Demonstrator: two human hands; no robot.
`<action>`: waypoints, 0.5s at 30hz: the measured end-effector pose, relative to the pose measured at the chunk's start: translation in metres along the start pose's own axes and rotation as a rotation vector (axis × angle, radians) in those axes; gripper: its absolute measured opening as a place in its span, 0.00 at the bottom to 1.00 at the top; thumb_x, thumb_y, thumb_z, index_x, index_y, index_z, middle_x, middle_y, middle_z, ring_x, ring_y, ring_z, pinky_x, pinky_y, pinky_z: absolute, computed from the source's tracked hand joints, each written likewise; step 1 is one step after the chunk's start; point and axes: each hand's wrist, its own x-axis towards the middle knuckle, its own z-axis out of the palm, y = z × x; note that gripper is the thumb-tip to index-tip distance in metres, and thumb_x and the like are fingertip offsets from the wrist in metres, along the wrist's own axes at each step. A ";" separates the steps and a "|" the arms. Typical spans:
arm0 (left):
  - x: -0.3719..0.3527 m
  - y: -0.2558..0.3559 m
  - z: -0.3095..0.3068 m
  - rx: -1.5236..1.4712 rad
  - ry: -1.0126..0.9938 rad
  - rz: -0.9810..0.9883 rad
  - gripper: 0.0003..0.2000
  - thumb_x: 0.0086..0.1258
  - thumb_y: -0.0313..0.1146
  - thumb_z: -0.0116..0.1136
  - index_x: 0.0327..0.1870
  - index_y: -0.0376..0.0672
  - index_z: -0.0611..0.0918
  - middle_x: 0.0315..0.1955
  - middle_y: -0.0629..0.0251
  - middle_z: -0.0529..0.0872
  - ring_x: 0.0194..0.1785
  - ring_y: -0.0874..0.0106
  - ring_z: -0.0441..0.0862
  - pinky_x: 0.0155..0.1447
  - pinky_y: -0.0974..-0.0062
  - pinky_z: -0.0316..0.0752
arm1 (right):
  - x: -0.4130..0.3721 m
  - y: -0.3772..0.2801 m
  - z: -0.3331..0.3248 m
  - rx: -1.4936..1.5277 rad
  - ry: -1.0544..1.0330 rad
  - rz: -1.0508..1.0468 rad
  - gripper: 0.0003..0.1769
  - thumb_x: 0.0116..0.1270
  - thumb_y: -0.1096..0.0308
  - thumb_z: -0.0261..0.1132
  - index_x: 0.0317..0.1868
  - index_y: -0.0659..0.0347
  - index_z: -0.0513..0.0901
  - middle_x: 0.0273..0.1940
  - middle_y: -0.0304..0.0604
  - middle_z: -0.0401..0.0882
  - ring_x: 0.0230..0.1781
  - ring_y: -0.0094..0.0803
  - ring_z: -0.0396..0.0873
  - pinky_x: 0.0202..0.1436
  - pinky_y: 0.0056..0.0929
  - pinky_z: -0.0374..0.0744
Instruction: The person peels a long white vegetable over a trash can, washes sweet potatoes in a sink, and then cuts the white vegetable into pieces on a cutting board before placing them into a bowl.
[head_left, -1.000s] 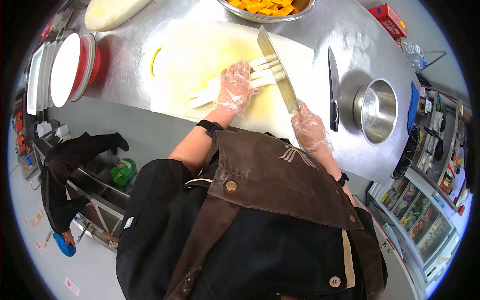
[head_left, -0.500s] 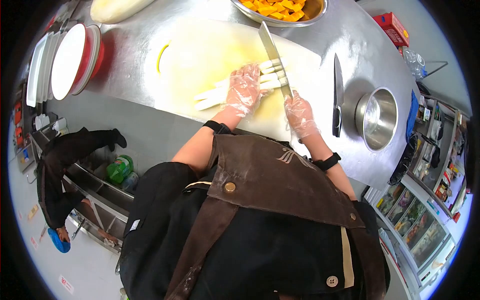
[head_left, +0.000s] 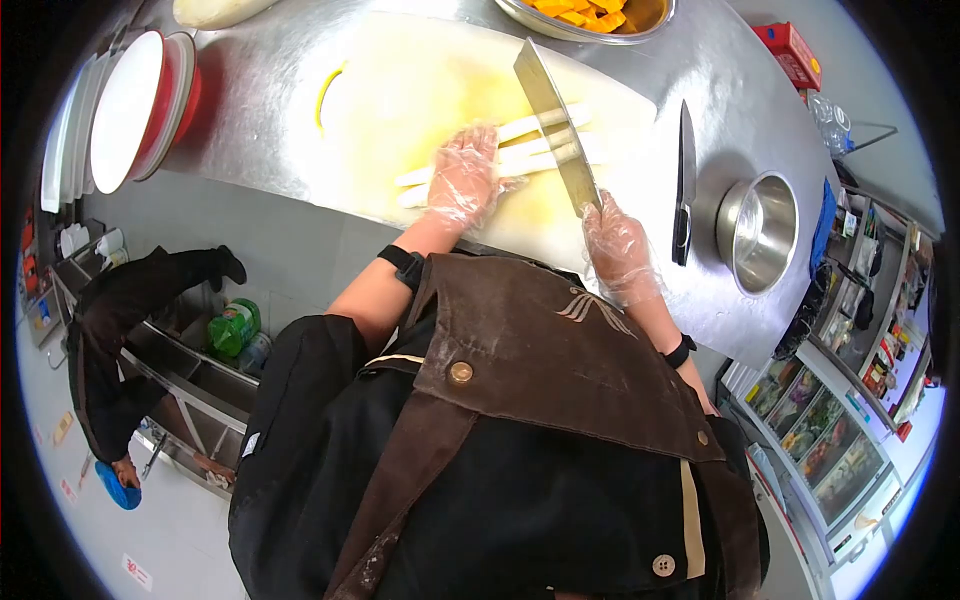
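White stick-like pieces (head_left: pixel 530 150) lie side by side across a pale cutting board (head_left: pixel 390 75). My left hand (head_left: pixel 465 180), in a clear plastic glove, presses them down near their left part, its fingers together over them. A broad cleaver (head_left: pixel 548 105) is in my right hand (head_left: pixel 615 245), also gloved, which is wrapped round its handle. The blade slants over the right part of the pieces; whether it touches them I cannot tell. A yellow curved strip (head_left: pixel 325 95) lies at the board's left.
A bowl of orange chunks (head_left: pixel 650 28) stands at the top. To the right are a second knife (head_left: pixel 685 180) and a steel bowl (head_left: pixel 765 235). Stacked dishes (head_left: pixel 125 115) stand at the left. Another person (head_left: pixel 110 320) is at lower left, near a sink.
My left hand has moved left along the pieces. The cleaver shows more of its flat side, and my right hand sits slightly further right and lower. The whole view has shifted a little.
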 end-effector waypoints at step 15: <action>0.014 0.014 -0.021 -0.081 0.064 0.099 0.37 0.62 0.57 0.49 0.64 0.35 0.64 0.63 0.51 0.65 0.65 0.58 0.62 0.69 0.58 0.51 | -0.017 0.026 -0.035 -0.049 0.073 0.200 0.20 0.68 0.61 0.52 0.52 0.68 0.74 0.26 0.61 0.77 0.28 0.54 0.78 0.32 0.44 0.74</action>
